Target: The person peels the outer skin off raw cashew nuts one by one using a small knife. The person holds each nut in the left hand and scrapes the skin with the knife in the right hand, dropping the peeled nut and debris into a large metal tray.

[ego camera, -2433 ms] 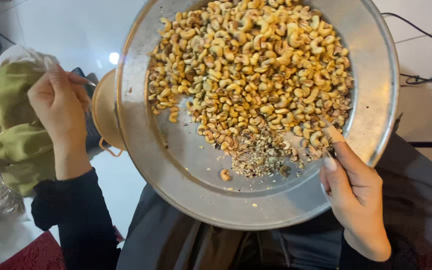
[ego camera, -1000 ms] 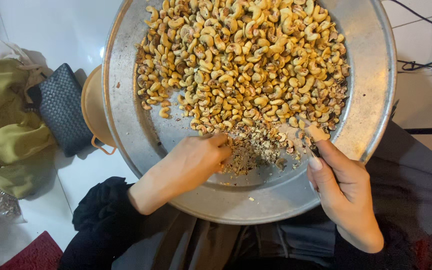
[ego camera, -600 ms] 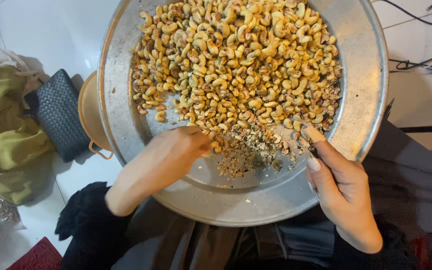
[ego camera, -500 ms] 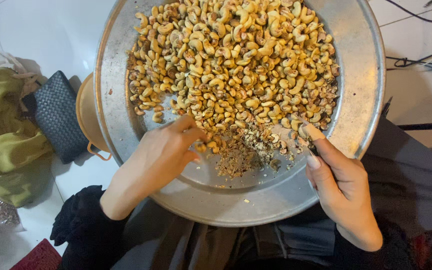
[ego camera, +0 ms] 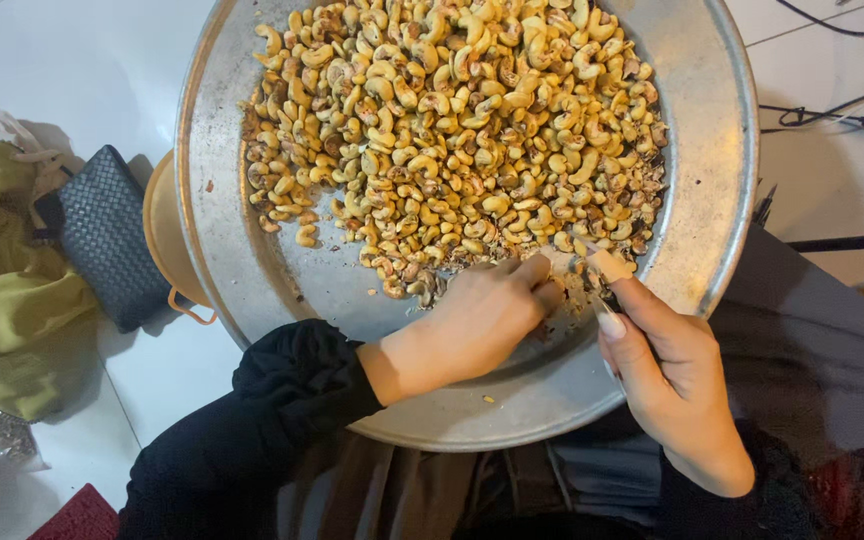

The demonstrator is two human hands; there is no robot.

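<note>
A wide round metal tray [ego camera: 714, 150] rests over my lap, heaped with yellow-brown cashew nuts [ego camera: 452, 130] across its far half. My left hand [ego camera: 472, 325], in a black sleeve, lies inside the tray's near side. Its fingers are curled down onto a patch of broken bits and husk [ego camera: 574, 292]; what they hold is hidden. My right hand [ego camera: 674, 385] grips the tray's near right rim, thumb inside and fingers underneath. A thin dark tool shows beside that thumb. The fingertips of both hands almost touch.
A yellow-orange pot [ego camera: 162, 235] with a loop handle sits under the tray's left edge. A black woven pouch [ego camera: 102, 235] and olive cloth [ego camera: 2, 285] lie on the white floor at left. Dark cables [ego camera: 832, 110] run at the upper right.
My left hand left the olive cloth, came into the tray, and slid right along the edge of the pile to my right thumb. The right hand kept its hold on the rim.
</note>
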